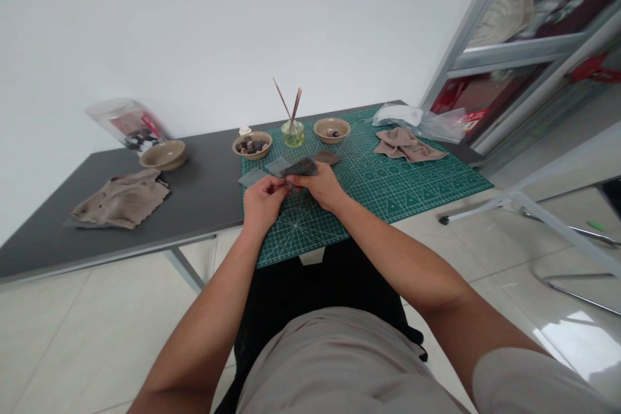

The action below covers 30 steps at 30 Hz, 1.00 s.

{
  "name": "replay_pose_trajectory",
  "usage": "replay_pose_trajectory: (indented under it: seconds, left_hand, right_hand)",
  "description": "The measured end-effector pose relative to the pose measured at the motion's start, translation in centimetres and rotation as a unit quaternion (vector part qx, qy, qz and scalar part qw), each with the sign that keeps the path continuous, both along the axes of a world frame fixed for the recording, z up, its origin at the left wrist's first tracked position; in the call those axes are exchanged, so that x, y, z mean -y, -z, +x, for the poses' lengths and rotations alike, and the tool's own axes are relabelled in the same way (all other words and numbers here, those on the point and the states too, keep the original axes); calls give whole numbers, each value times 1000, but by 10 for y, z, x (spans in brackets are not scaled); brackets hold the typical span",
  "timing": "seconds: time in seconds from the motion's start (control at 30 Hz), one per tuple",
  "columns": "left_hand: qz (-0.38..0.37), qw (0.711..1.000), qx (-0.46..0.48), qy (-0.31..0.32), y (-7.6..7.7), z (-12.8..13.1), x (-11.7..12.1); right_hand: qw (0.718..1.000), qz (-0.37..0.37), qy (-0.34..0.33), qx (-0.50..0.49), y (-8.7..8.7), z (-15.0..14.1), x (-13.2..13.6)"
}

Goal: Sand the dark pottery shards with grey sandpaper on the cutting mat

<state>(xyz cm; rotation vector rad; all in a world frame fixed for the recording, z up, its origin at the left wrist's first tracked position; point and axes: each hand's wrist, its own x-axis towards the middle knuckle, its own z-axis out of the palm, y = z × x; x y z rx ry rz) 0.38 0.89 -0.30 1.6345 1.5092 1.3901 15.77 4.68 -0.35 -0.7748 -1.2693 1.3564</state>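
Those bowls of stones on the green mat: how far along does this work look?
Hard to tell exactly. Possibly done: one bowl holds a heap of small dark stones, and another bowl holds a few. In hand: the left hand and right hand hold a dark sheet over the cutting mat. Apparently left: two grey-green sheets and a brown piece lie on the mat, and a clear jar lies tipped with stones inside.

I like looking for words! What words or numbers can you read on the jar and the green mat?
Jar label: too blurred to read.
Green cutting mat: its edge marks are too small to read.
No words or numbers can be read.
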Motion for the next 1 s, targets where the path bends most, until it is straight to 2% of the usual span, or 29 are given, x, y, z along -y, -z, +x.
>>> replay_pose_trajectory:
  seconds: [0.17,0.33,0.53,0.73,0.87,1.0]
  left_hand:
    - [15,999,-42,-15,-3,2,3]
    - [13,998,-54,-25,-5,3,4]
    - [10,1000,-8,-13,0,1,1]
    - [26,995,90,36,7,-3,-7]
    - [44,990,124,44,4,-2,-9]
    - [33,987,148,53,2,-1,-9]
  right_hand:
    - [999,16,9,36,4,-1,-4]
    - [999,26,20,27,4,-2,-3]
    - [999,-8,34,-7,2,-2,-2]
    - [996,-29,57,-55,-1,-2,0]
    - [996,-23,85,-24,-1,-1,2]
    - [997,-22,58,-42,-4,1,4]
